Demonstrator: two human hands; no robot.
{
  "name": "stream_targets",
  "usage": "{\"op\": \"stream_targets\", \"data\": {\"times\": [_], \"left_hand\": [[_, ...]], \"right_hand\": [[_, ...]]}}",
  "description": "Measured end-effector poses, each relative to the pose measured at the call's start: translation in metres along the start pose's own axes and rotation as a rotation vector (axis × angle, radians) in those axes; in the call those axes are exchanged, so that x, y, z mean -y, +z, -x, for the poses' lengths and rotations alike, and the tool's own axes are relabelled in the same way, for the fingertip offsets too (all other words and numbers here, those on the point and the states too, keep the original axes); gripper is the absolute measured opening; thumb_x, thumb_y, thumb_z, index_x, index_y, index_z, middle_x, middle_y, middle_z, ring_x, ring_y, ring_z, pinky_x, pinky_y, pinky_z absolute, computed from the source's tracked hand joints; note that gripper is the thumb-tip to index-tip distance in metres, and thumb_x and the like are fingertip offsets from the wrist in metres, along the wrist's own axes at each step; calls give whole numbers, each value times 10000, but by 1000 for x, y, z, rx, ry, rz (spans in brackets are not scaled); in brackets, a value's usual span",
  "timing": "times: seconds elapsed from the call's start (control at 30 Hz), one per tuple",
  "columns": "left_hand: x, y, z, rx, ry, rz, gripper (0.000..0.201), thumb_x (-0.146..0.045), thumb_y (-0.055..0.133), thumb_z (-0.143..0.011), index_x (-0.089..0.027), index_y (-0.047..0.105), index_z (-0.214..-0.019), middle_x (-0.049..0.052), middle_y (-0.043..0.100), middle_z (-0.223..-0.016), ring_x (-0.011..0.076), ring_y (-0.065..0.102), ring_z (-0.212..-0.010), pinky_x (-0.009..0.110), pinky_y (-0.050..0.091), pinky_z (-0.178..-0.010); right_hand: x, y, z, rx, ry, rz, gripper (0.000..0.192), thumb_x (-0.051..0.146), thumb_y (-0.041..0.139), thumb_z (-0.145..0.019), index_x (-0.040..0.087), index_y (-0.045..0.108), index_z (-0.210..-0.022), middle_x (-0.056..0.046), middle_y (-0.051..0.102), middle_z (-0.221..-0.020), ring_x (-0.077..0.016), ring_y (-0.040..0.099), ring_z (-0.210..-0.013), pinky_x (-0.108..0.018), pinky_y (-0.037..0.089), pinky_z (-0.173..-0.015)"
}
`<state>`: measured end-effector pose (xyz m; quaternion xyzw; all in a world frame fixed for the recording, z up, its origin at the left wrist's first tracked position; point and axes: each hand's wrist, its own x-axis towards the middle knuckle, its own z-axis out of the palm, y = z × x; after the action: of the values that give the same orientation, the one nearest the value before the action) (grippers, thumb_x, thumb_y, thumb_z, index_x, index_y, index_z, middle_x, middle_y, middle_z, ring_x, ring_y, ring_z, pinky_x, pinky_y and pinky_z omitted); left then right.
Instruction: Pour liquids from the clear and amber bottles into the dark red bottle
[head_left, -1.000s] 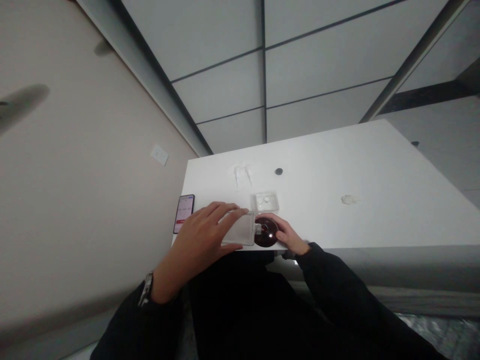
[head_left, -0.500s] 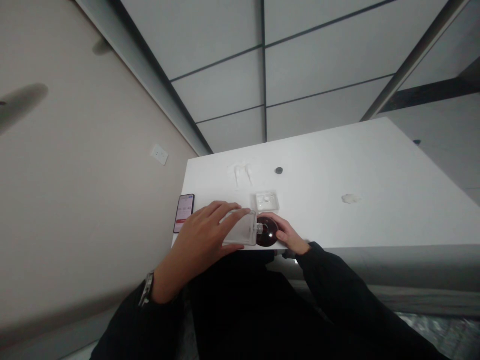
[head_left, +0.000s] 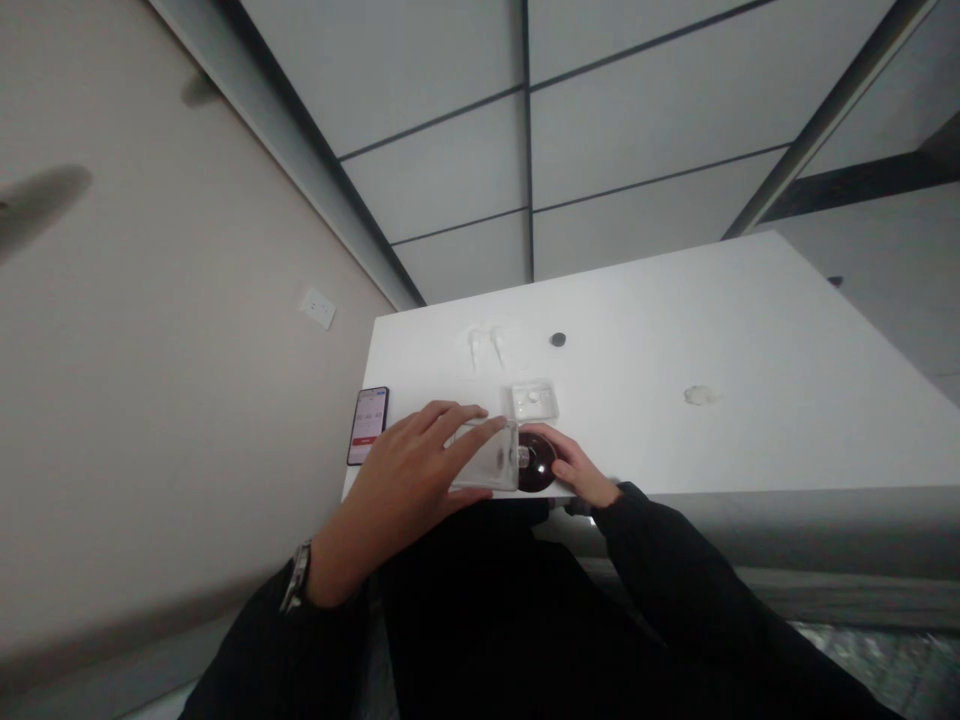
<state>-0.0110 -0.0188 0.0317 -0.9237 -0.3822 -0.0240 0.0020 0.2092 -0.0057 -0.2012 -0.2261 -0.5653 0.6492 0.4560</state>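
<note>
Left hand (head_left: 409, 480) grips one clear flat bottle (head_left: 487, 462), tipped sideways; right hand (head_left: 576, 468) holds one dark round container (head_left: 536, 463). On the table (head_left: 750, 400): one phone (head_left: 367, 425), one clear small case (head_left: 535, 400).

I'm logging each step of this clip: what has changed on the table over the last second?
The left hand has slid the clear flat bottle a little to the right, so its neck now reaches over the dark round container. The right hand keeps its grip on that container. The phone, the small clear case and the white table are unchanged.
</note>
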Motion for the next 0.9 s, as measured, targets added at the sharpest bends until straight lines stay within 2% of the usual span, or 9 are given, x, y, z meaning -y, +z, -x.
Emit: {"op": "stream_targets", "data": {"times": [0.4,0.6,0.8,0.9], "left_hand": [[-1,-2,-3,35,16,-36,811,-347,930,-801,-203,498,-1472,132,698,-1364,324,673,-1195,443,608,-925],[-3,-4,-5,44,21,-66,712,-356,873,-869,-215,517,-1469,130,700,-1358,313,663,-1206,433,593,-954],[-4,-6,-6,41,38,-90,829,-353,956,-760,-187,532,-1453,135,702,-1349,330,664,-1194,453,608,-938],[-4,-6,-6,60,39,-93,820,-359,946,-775,-189,528,-1460,133,695,-1363,327,660,-1206,453,606,-943]], "right_hand": [[-3,1,1,-16,3,-13,748,791,598,-902,216,619,-1381,-149,691,-1369,-344,646,-1303,-512,477,-1156],[-1,1,0,-10,8,-19,730,780,606,-904,221,629,-1373,-144,685,-1370,-346,648,-1294,-510,476,-1154],[-1,1,-1,-9,5,-16,722,782,607,-901,231,631,-1367,-133,689,-1364,-347,645,-1300,-505,478,-1152],[-1,1,-1,-10,5,-13,733,791,605,-896,230,631,-1366,-132,690,-1360,-346,648,-1293,-505,485,-1145]]}}
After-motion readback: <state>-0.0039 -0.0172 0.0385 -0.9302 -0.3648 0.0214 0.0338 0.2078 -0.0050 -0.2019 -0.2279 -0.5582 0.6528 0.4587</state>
